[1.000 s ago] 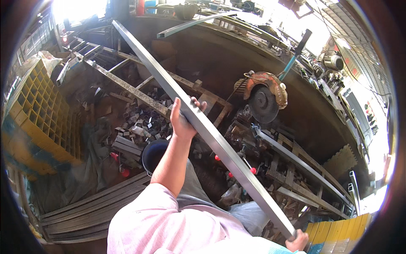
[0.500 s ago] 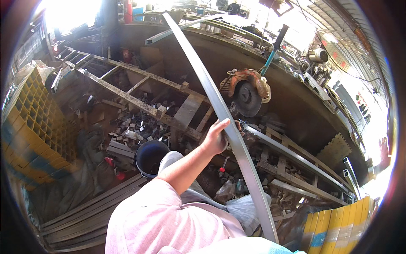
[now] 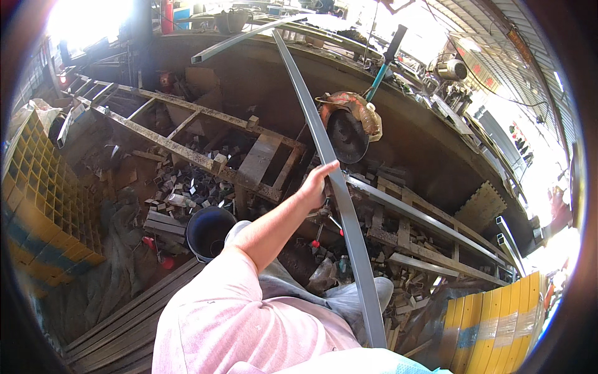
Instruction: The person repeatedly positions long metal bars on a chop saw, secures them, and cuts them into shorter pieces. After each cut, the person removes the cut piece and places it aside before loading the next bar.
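Over your right leg, the metal tube (image 3: 353,240) slants up past the saw (image 3: 347,136) – your left hand (image 3: 316,185) grips it mid-length, fingers partly hidden behind; your right hand's fingers, I cannot tell.

On dim floor (image 3: 295,263): black bucket (image 3: 202,225), heap of small metal pieces (image 3: 182,185), long dark bars (image 3: 137,311) side by side. On low right-hand frame (image 3: 403,234): bright tube (image 3: 436,217), seemingly laid straight on it, shadow below.
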The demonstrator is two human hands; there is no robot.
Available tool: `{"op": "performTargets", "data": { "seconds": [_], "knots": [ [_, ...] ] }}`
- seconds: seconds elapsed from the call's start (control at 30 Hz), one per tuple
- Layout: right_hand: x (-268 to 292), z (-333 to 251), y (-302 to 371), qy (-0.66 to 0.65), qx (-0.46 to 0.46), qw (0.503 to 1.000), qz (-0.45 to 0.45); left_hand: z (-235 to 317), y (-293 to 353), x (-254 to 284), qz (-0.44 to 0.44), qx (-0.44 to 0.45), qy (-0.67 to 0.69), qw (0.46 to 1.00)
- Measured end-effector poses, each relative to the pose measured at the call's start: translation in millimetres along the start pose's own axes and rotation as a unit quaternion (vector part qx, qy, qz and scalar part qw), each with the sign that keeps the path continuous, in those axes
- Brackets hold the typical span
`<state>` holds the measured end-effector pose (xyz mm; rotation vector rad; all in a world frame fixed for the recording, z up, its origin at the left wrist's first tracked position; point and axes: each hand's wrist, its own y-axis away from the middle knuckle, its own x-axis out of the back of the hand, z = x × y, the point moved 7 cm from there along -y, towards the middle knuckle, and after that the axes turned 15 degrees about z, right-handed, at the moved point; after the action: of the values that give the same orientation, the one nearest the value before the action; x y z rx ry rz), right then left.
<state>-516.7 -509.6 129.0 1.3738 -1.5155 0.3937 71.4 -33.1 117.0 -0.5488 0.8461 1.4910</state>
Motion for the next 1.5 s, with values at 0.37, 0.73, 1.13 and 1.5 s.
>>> {"op": "performTargets", "data": {
  "seconds": [0.37,0.73,1.13,1.5],
  "knots": [
    [-13,-169,-140,-0.026,0.098,0.989,-0.109,36,-23,-3,0.002,-0.123,-0.298,0.947],
    [-78,-402,-225,-0.260,0.067,0.943,-0.195,-3,167,63,-0.145,-0.181,-0.413,0.881],
    [-195,-690,-272,-0.423,0.193,0.812,-0.352,87,168,133,0.139,-0.504,-0.277,0.806],
    [-156,-532,-307,-0.286,0.275,0.871,-0.291,160,136,204,0.358,-0.685,-0.335,0.539]
  ]
}}
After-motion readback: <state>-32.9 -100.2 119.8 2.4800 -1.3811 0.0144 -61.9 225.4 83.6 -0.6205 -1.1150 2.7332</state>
